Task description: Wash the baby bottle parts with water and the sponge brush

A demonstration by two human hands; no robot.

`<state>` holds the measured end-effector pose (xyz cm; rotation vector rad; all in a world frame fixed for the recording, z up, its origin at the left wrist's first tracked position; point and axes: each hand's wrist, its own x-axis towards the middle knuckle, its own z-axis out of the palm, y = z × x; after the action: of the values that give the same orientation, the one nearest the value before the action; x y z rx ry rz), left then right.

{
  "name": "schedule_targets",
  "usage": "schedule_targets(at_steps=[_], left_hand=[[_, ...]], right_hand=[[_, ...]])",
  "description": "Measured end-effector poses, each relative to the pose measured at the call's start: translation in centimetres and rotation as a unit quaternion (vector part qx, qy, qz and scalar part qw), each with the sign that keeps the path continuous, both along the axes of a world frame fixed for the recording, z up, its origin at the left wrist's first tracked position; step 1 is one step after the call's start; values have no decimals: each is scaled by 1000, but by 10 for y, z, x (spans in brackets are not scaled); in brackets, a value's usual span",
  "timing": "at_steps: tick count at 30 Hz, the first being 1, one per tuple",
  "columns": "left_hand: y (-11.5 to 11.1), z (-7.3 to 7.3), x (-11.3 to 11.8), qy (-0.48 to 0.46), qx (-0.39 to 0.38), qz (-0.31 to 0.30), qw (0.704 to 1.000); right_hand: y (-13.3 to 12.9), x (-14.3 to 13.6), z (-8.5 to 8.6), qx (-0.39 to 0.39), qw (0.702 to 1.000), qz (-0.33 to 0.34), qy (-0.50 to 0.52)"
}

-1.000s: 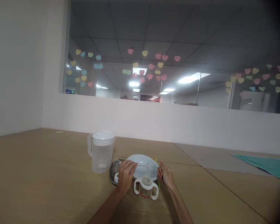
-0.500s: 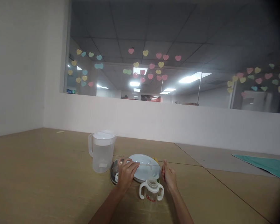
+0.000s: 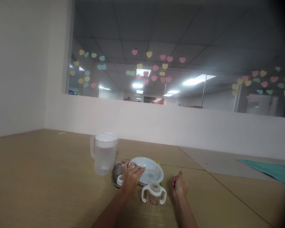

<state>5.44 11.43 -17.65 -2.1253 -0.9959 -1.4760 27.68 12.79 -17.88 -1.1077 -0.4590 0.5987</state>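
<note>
Lower centre of the frame: the left hand (image 3: 130, 179) rests over the near left edge of a white plate (image 3: 148, 166), its fingers (image 3: 138, 171) pinched together on one end of a thin clear straw (image 3: 153, 170). The straw runs level to the right, across the plate, and ends near the plate's right rim.

The right hand (image 3: 180, 186) lies to the right of the plate, apart from it, on the bench (image 3: 49, 177). Its fingers are curled in loosely with the thumb raised; it holds nothing that can be seen.

Just below the plate, between the two hands, stands a clear baby cup (image 3: 154, 195) with two white handles, upright, top open. At the left edge of the plate, partly hidden by the left hand, sits a metal dish (image 3: 114, 177) with a clear dome-shaped cap (image 3: 119, 167) and a small white part (image 3: 120, 180) in it.

A lidded plastic jug (image 3: 103, 153) stands upright to the left of the dish, close beside it. A teal cloth (image 3: 270, 167) lies at the right edge of the frame, well apart.
</note>
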Motion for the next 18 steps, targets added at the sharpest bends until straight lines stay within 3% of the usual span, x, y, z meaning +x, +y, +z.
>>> schedule_targets(at_steps=[8,18], left_hand=[[7,5,-12,-134,-42,41,989],[8,19,10,-205,-154,-122,959]], right_hand=[[2,14,-15,-34,997,-75,-3],[6,10,-28,-92,985,-66,-128]])
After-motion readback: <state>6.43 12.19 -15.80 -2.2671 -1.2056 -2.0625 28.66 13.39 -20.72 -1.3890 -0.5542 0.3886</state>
